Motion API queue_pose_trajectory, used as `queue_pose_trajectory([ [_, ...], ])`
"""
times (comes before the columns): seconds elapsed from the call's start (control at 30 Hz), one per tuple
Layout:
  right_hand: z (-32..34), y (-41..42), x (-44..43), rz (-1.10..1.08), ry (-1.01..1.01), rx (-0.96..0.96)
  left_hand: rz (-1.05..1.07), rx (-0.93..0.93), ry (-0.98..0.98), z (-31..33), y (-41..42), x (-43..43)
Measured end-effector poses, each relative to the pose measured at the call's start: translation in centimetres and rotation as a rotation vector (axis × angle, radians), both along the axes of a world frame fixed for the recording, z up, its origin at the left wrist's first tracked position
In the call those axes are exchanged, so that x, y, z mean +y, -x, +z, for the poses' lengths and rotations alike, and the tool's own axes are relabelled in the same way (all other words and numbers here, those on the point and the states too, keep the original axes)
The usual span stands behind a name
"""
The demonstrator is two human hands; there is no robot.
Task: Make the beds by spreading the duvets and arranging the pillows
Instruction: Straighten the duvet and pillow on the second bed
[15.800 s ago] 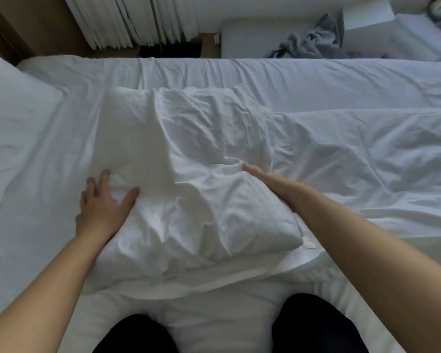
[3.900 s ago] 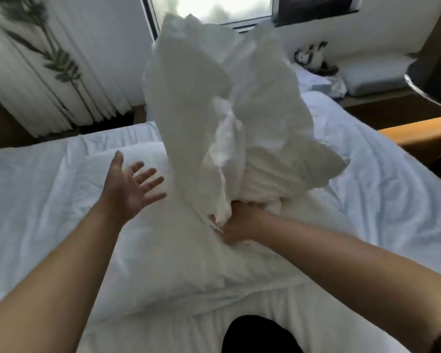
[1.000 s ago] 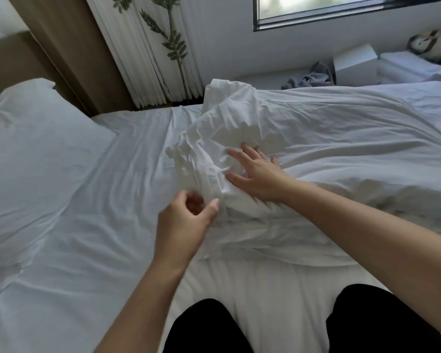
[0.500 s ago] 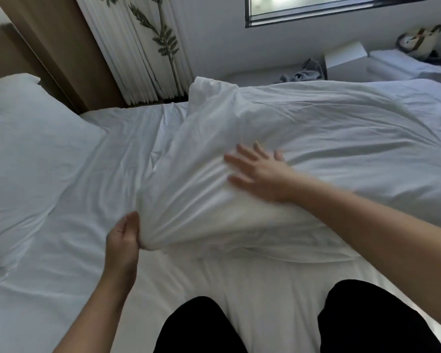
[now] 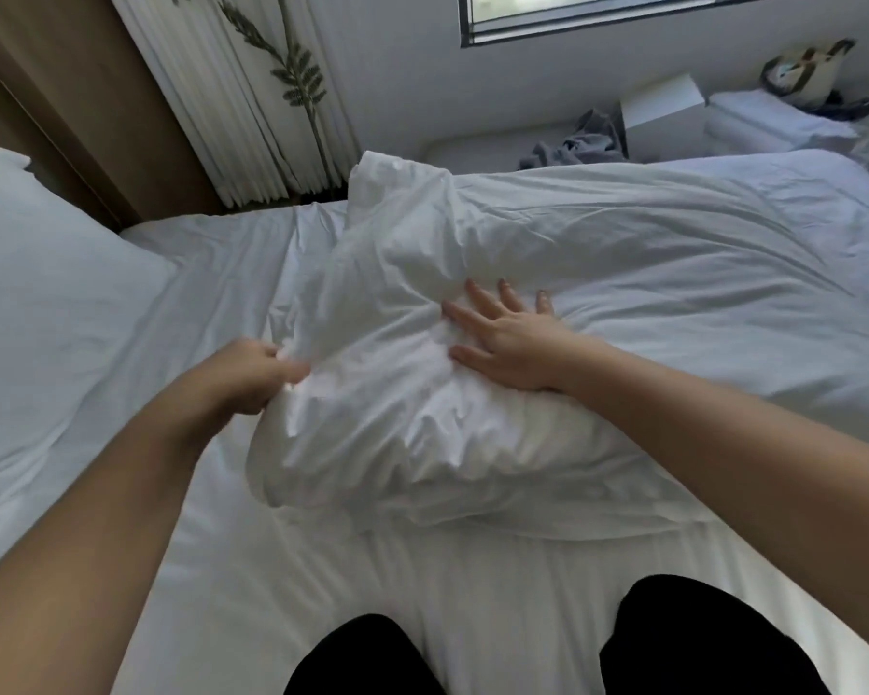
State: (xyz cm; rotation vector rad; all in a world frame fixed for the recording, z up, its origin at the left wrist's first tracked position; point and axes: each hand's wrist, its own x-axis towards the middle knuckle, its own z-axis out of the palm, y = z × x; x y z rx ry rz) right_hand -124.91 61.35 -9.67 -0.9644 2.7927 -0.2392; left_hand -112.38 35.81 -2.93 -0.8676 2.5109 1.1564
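Two hands on duvet (image 5: 623, 273).
Near end pinched by left hand (image 5: 244, 376); right hand (image 5: 502, 343) fingers (image 5: 480, 298) spread flat; axis runs right.

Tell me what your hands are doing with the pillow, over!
Left hand gripping pillow at its left end. Right hand flat on top. Other pillow lies apart, far left. Over.

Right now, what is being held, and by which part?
The left hand grips the pillow by bunched fabric at its left end; the right hand only presses flat on top.
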Motion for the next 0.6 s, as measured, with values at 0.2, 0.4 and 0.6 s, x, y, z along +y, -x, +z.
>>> queue_pose_trajectory([
  [0.2,0.7,2.2,2.9,0.005,0.032,-0.016,-0.102,-0.255,0.754,-1.9,3.4,2.3],
  [0.4,2.8,9.5,6.4,-0.274,0.056,0.147,-0.391,0.391,0.903,1.7,14.4,10.3],
  [0.6,-2.3,15.6,8.2,-0.371,-0.055,0.129,-0.468,0.12,0.911,-6.1,23.3,9.4],
])
